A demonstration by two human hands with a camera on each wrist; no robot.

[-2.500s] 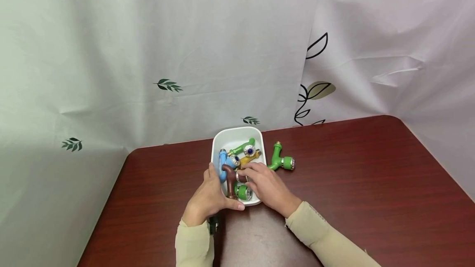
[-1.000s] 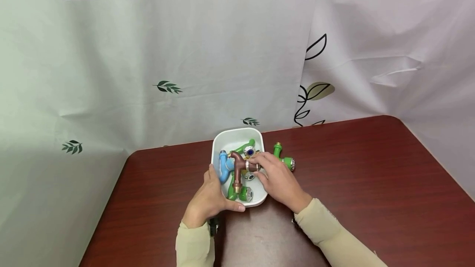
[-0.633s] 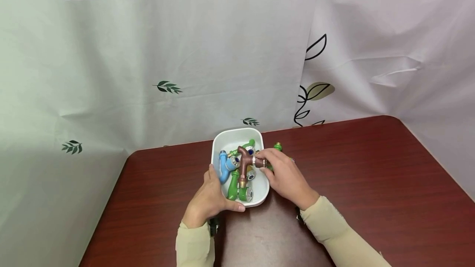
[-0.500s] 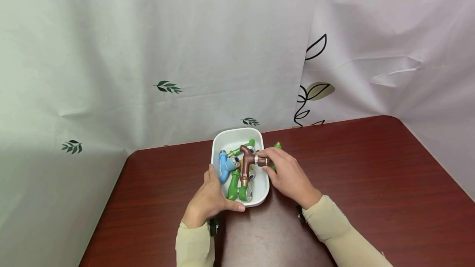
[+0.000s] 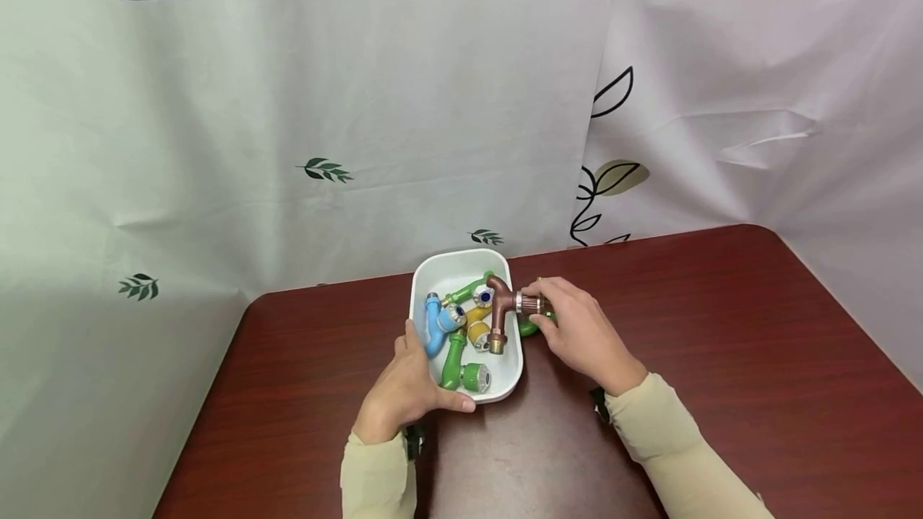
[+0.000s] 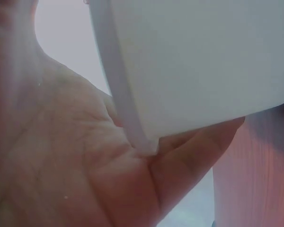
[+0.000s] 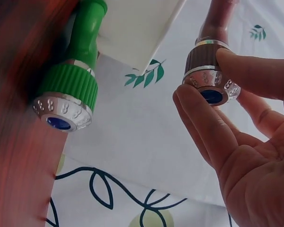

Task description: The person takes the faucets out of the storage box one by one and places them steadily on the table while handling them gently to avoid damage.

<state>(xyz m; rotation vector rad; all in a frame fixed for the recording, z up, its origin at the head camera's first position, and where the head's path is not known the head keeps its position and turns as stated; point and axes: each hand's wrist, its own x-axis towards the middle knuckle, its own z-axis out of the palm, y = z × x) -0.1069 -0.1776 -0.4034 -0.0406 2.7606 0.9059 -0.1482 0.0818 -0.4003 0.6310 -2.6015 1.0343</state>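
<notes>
My right hand [image 5: 582,333] pinches a brown tap [image 5: 502,307] by its ribbed knob, holding it over the right rim of a white plastic tub [image 5: 505,387]. In the right wrist view, the thumb and fingers press on the knob [image 7: 203,56] from both sides. My left hand [image 5: 402,392] grips the tub at its near left corner, thumb along the front and fingers on the left side. Inside lie a blue tap [image 5: 434,325], a yellow tap [image 5: 478,333], a green tap [image 5: 453,363] and another green tap [image 5: 465,292] farther back.
One more green tap [image 7: 68,87] lies on the dark red table [image 5: 685,327] just right of the tub, mostly hidden behind my right hand in the head view. A white patterned curtain [image 5: 433,102] hangs behind the table's back edge.
My right hand has lifted the brown tap off the other taps and carried it to the right, uncovering the yellow and front green taps. The left hand and the tub have stayed put.
</notes>
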